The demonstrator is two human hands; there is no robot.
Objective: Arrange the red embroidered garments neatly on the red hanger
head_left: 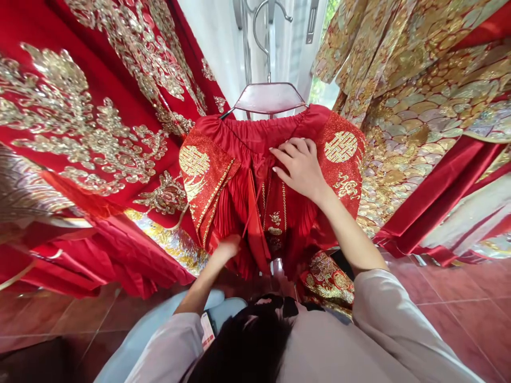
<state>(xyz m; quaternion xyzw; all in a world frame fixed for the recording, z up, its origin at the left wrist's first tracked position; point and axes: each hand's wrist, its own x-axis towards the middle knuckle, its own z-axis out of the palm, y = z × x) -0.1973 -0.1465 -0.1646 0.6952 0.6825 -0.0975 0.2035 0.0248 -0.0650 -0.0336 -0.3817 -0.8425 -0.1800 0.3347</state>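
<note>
A red pleated skirt [235, 175] with gold embroidery hangs from a hanger [268, 98] straight ahead. My right hand [299, 167] lies on the skirt just below its waistband, fingers stretched and a little apart, pressing the cloth. My left hand [227, 247] is lower down at the skirt's hem, reaching under the pleats; its fingers are hidden in the fabric.
Red garments with heavy gold embroidery [80, 133] hang close on the left. Gold-scaled robes [419, 96] hang on the right. A white curtain and window [279, 42] are behind the hanger. Red floor tiles [459, 298] lie below.
</note>
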